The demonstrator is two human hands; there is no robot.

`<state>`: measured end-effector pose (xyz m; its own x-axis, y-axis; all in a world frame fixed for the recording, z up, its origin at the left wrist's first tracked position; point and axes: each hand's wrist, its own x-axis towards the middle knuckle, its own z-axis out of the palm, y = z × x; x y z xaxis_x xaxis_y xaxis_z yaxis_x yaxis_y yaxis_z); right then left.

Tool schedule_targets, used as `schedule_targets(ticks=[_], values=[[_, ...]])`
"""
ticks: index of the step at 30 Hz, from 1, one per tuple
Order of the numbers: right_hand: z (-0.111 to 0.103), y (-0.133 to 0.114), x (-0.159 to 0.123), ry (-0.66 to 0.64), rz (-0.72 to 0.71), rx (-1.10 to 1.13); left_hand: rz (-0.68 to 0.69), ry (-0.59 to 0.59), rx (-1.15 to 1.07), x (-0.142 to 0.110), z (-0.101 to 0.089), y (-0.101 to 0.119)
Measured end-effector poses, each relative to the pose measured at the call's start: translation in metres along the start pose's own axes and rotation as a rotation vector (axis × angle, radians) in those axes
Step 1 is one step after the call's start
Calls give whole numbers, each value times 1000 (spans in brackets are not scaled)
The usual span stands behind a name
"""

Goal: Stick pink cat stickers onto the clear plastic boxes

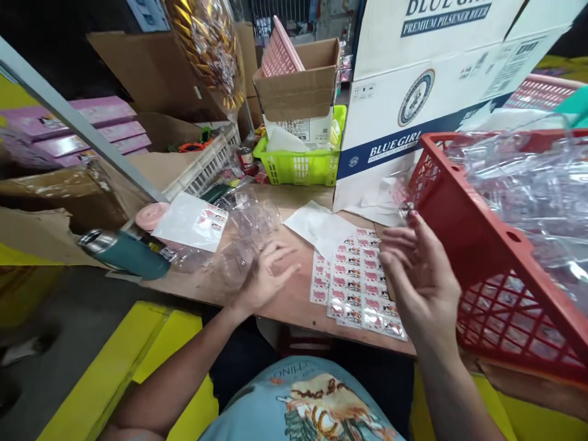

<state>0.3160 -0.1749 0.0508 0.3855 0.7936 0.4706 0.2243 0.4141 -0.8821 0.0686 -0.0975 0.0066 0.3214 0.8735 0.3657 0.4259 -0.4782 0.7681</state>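
Observation:
My left hand [266, 278] is over the table with its fingers spread, at the right edge of several clear plastic packages [245, 223]. Whether its fingertips touch the plastic is hard to tell. My right hand [422, 275] is raised, palm facing left, with its fingers loosely bent and apart. Beneath and to the left of it lie sticker sheets [353, 285] printed with pink and cartoon figures, partly covered by white backing paper [321, 228]. Just beyond the right fingertips is a small clear piece with pink print [399, 191]; contact with it is unclear.
A red crate [498, 211] heaped with clear plastic packages stands at the right. Behind are a white carton [390, 104] and a lime-green basket [301, 166]. On the left are a teal bottle [133, 252], a partly used sticker sheet [190, 220] and a metal post [82, 122].

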Motion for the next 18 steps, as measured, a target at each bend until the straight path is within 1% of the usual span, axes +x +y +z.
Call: schedule_targets(ticks=[1,2,4,5,6,8,10,12,14,16,18], values=[[-3,6,-5,-80,55,29,41,-12,77,6,-3,-3],[-3,13,-10,-144,106,50,70,19,157,14,-9,-7],[2,25,-19,-235,178,60,95,144,331,33,-27,-19],[8,30,-21,-274,188,55,93,189,412,44,-39,-25],[14,33,-21,-318,181,48,85,205,481,54,-51,-32],[33,36,-12,-421,132,38,65,160,570,72,-72,-46],[61,40,12,-505,63,13,53,80,588,84,-84,-57],[97,49,49,-550,-27,-60,56,-9,543,91,-85,-67],[138,64,89,-595,-140,-162,45,-91,494,98,-78,-77],[176,82,123,-700,-167,-182,-5,-152,464,107,-68,-87],[204,99,145,-792,-163,-168,-63,-176,454,115,-60,-98]])
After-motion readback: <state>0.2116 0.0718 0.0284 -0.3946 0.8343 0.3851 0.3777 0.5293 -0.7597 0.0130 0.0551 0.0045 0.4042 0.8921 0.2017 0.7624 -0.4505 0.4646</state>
